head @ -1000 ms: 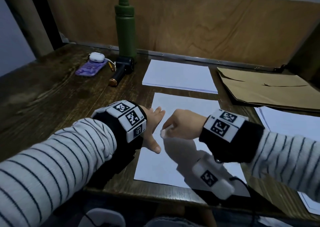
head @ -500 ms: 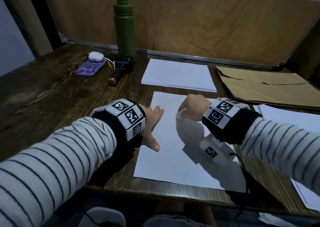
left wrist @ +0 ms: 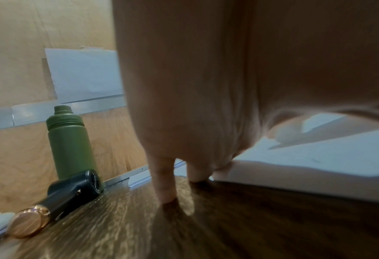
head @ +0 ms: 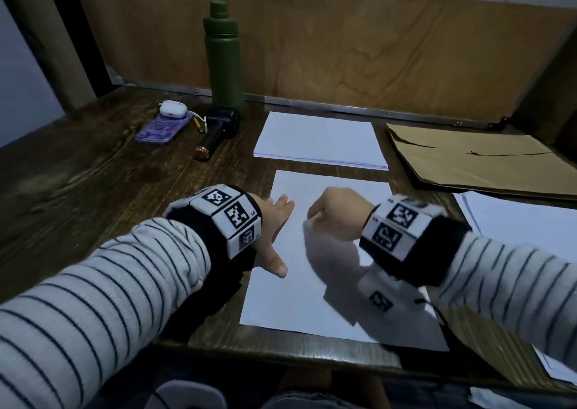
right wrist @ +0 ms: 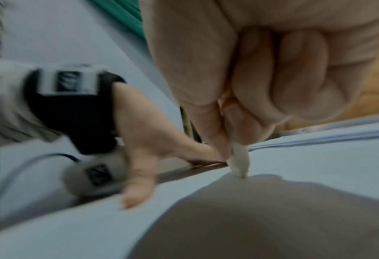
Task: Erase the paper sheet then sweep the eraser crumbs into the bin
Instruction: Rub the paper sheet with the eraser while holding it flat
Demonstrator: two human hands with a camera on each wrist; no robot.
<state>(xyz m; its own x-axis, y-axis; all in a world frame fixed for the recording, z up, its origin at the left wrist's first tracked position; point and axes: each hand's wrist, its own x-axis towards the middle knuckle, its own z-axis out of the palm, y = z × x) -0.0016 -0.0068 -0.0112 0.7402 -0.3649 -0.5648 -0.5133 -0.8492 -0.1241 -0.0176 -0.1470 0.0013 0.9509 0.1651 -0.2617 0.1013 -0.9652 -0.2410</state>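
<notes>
1. Wooden desk [head: 93, 174] carries everything, and no bin shows in any view; crumbs swept blindly could end up on the floor.
2. White paper sheet [head: 281, 299] lies at the desk's near edge, pinned only along its left margin by the left hand [head: 274, 230], fingers spread flat. Hard rubbing toward the free right side could crease or tear it.
3. Right hand [head: 337, 212], curled tight, pinches the white eraser [right wrist: 239, 161], tip touching the sheet's upper middle. So little sticks out past the fingertips that it could slip or snap.
4. Crumbs are too small to see; a fast stroke may scatter them.
</notes>
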